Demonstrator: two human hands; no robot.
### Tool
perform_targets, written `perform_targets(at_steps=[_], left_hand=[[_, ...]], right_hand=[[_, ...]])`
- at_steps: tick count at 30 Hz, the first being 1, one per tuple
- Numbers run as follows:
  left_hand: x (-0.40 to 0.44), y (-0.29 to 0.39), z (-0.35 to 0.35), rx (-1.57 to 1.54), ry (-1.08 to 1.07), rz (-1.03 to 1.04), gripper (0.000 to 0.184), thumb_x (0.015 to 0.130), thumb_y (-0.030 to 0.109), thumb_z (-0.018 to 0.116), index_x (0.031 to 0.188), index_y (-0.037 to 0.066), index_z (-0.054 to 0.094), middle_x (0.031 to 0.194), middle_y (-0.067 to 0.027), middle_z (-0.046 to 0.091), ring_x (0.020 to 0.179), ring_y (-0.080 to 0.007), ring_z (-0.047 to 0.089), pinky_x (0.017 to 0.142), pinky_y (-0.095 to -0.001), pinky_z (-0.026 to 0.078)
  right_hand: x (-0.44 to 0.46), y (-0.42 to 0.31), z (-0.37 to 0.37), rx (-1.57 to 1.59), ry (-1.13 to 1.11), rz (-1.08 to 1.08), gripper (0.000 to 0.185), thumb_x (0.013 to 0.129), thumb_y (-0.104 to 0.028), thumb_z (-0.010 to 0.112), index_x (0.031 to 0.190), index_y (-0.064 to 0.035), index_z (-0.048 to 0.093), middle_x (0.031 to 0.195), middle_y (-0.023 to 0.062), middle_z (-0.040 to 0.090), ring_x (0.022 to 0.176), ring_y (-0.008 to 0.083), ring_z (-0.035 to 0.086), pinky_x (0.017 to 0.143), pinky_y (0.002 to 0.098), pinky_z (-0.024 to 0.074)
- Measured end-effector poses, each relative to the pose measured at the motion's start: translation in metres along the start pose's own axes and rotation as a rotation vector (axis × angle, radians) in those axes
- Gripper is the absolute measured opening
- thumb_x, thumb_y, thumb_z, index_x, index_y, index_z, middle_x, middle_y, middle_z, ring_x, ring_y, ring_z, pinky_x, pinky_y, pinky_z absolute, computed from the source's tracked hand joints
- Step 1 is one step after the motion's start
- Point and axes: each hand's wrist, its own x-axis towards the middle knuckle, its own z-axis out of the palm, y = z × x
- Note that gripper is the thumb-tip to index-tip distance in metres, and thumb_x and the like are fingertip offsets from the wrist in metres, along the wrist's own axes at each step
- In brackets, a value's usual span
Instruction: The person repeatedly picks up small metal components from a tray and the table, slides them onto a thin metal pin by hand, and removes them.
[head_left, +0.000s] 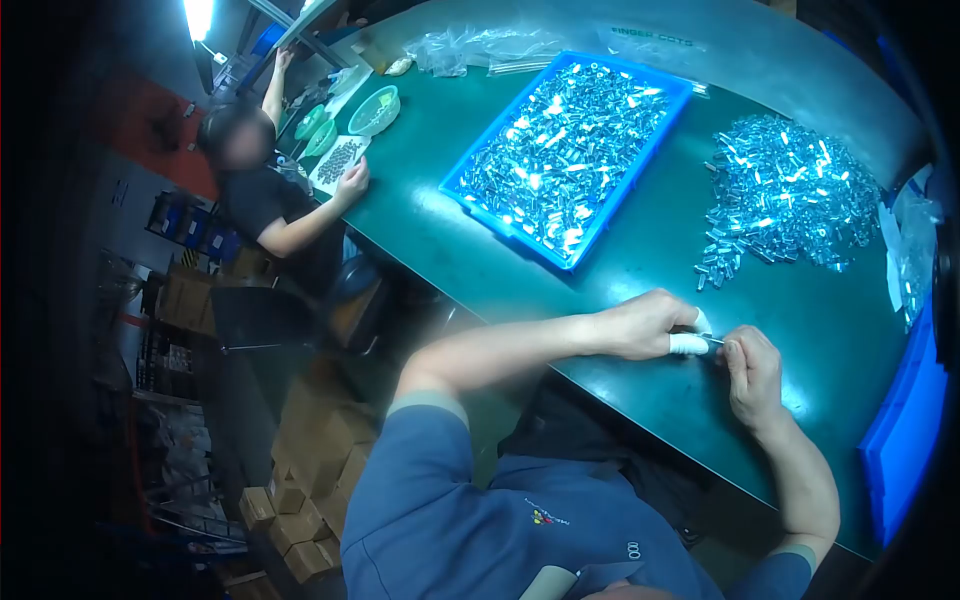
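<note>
My left hand (655, 325) is over the green table, its thumb and a finger wearing white finger cots and pinching a small shiny metal piece (713, 341). Close on its right, my right hand (752, 372) has its fingers closed at the other end of that piece. Beyond my hands lies a blue tray (612, 222) filled with small shiny metal parts (560, 150). A loose heap of similar parts (790, 190) rests on the table to the right of the tray.
A co-worker (285, 215) sits at the table's left end, near green baskets (374, 110) and a white sheet with small parts. Plastic bags (450, 52) lie along the back edge. A blue bin (905, 430) stands at the right. Cardboard boxes (300, 520) are on the floor.
</note>
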Motion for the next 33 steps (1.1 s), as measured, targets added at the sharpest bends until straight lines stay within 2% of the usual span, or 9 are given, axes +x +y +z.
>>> perform_targets(at_steps=[4, 11, 16, 18, 19, 21, 25, 27, 33], left_hand=[[0.005, -0.001, 0.001, -0.347, -0.091, -0.113, 0.024, 0.100, 0.021, 0.065, 0.101, -0.002, 0.071, 0.081, -0.0075, 0.073, 0.073, -0.0121, 0.068, 0.070, -0.0308, 0.055], [0.002, -0.011, 0.014, -0.389, -0.077, -0.166, 0.024, 0.101, 0.022, 0.067, 0.102, -0.002, 0.071, 0.084, -0.0065, 0.074, 0.077, -0.0130, 0.070, 0.071, -0.0310, 0.056], [0.004, -0.025, 0.030, 0.020, 0.247, 0.167, 0.019, 0.090, 0.017, 0.078, 0.100, 0.002, 0.073, 0.085, -0.0134, 0.073, 0.074, -0.0279, 0.071, 0.065, -0.0361, 0.054], [0.005, -0.022, 0.030, 0.047, 0.275, 0.183, 0.019, 0.088, 0.017, 0.079, 0.100, 0.003, 0.074, 0.085, -0.0138, 0.072, 0.074, -0.0304, 0.070, 0.065, -0.0375, 0.054], [0.005, -0.019, 0.028, 0.074, 0.305, 0.200, 0.019, 0.087, 0.017, 0.080, 0.101, 0.005, 0.074, 0.086, -0.0141, 0.072, 0.074, -0.0329, 0.070, 0.064, -0.0388, 0.054], [0.004, -0.026, 0.031, 0.097, 0.361, 0.249, 0.018, 0.087, 0.016, 0.080, 0.102, 0.005, 0.075, 0.086, -0.0138, 0.072, 0.075, -0.0318, 0.071, 0.065, -0.0390, 0.054], [0.002, -0.015, 0.031, 0.078, 0.385, 0.224, 0.018, 0.090, 0.015, 0.078, 0.103, 0.003, 0.076, 0.094, -0.0136, 0.076, 0.082, -0.0278, 0.075, 0.071, -0.0362, 0.058], [0.002, -0.017, 0.033, -0.032, 0.322, 0.170, 0.013, 0.094, 0.012, 0.073, 0.101, 0.002, 0.075, 0.085, -0.0095, 0.076, 0.076, -0.0195, 0.073, 0.068, -0.0318, 0.057], [-0.003, -0.013, 0.029, -0.143, 0.262, 0.075, 0.013, 0.096, 0.010, 0.070, 0.102, -0.001, 0.073, 0.080, -0.0085, 0.074, 0.072, -0.0144, 0.071, 0.065, -0.0288, 0.055]], right_hand=[[0.002, 0.003, -0.002, -0.061, 0.017, -0.055, 0.024, 0.102, -0.017, 0.057, 0.085, -0.0007, 0.061, 0.076, 0.0151, 0.060, 0.069, 0.0344, 0.057, 0.063, 0.0430, 0.0445], [0.003, 0.002, -0.001, -0.050, 0.005, -0.084, 0.021, 0.099, -0.016, 0.062, 0.083, -0.0021, 0.064, 0.072, 0.0143, 0.061, 0.066, 0.0334, 0.059, 0.061, 0.0426, 0.0448], [-0.001, 0.005, 0.003, 0.030, 0.015, 0.023, 0.033, 0.103, -0.015, 0.056, 0.073, -0.0024, 0.062, 0.061, 0.0076, 0.059, 0.055, 0.0221, 0.058, 0.056, 0.0366, 0.0443], [-0.003, 0.002, 0.001, 0.303, -0.069, 0.503, 0.037, 0.106, -0.020, 0.054, 0.075, -0.0020, 0.065, 0.059, 0.0051, 0.061, 0.053, 0.0146, 0.057, 0.053, 0.0320, 0.0443], [-0.002, 0.002, 0.003, 0.304, -0.067, 0.507, 0.037, 0.106, -0.020, 0.054, 0.075, -0.0020, 0.065, 0.059, 0.0051, 0.061, 0.053, 0.0146, 0.057, 0.053, 0.0320, 0.0443], [-0.001, 0.003, 0.003, 0.356, -0.031, 0.485, 0.042, 0.107, -0.024, 0.052, 0.074, -0.0014, 0.064, 0.058, 0.0030, 0.060, 0.053, 0.0093, 0.056, 0.051, 0.0278, 0.0430], [-0.003, -0.008, 0.000, 0.260, 0.105, 0.390, 0.039, 0.106, -0.021, 0.053, 0.073, -0.0016, 0.063, 0.060, 0.0038, 0.059, 0.054, 0.0121, 0.055, 0.052, 0.0300, 0.0422], [-0.003, -0.005, -0.002, 0.152, 0.132, 0.222, 0.037, 0.105, -0.017, 0.054, 0.073, -0.0010, 0.063, 0.061, 0.0056, 0.060, 0.054, 0.0141, 0.056, 0.051, 0.0306, 0.0417], [0.001, 0.003, 0.001, 0.009, 0.155, 0.002, 0.028, 0.102, -0.012, 0.057, 0.076, -0.0024, 0.064, 0.065, 0.0082, 0.063, 0.058, 0.0230, 0.060, 0.059, 0.0372, 0.0466]])
